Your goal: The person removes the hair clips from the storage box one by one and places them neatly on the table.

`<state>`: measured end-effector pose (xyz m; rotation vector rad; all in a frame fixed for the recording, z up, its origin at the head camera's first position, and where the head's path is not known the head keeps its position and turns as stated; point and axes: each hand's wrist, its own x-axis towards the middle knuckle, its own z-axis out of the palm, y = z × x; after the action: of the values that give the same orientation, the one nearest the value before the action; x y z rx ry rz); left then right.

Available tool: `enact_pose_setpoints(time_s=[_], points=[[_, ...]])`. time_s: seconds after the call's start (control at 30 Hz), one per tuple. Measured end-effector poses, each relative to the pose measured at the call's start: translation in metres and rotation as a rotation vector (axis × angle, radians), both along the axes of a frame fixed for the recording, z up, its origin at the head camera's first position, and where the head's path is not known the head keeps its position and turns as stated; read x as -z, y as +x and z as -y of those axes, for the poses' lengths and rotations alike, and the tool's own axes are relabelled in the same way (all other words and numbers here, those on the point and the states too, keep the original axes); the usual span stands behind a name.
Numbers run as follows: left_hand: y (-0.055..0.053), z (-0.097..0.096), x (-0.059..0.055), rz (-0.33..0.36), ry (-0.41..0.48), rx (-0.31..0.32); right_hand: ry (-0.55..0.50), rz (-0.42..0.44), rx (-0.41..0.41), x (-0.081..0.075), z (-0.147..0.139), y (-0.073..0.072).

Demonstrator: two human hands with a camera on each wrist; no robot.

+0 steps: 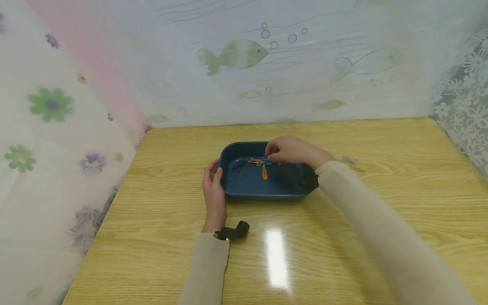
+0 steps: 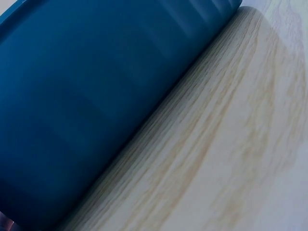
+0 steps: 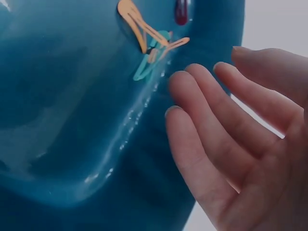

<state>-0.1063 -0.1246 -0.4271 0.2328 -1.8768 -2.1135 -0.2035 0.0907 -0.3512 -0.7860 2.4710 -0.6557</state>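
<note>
A dark blue plastic basin stands on the table. My left hand holds its left side, thumb at the rim and fingers along the outer wall. The left wrist view shows only the basin's outer side and the tabletop. Over the far right part of the basin is my right hand, its fingers loosely bent with nothing between them. Near the fingertips lie snap hair clips: an orange clip, a teal clip and a dark red clip.
To the right of the basin, partly behind the right wrist, a pink clip and a yellow-green clip lie on the wooden table. A black wrist camera mount juts from the left wrist. A fish-patterned curtain hangs behind the table.
</note>
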Motion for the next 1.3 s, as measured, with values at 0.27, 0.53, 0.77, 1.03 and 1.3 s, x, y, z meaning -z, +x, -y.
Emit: enact_pose_setpoints(time_s=[0.27,0.53,0.77,1.03,1.3], points=[[-0.008,0.002,0.016,0.005,0.035,-0.014,0.04,0.051,-0.024,0.015,0.008,-0.007],[-0.011,0.001,0.018,-0.013,0.017,-0.038,0.069,0.097,-0.042,0.025,0.014,-0.008],[-0.003,-0.002,0.004,-0.002,0.026,0.0,0.115,0.025,-0.078,0.034,0.017,-0.01],[-0.002,0.0,0.002,-0.01,0.023,0.002,0.112,0.031,-0.084,0.033,0.018,-0.011],[-0.01,0.004,0.017,-0.026,0.008,-0.018,0.101,0.039,-0.041,0.027,0.013,-0.01]])
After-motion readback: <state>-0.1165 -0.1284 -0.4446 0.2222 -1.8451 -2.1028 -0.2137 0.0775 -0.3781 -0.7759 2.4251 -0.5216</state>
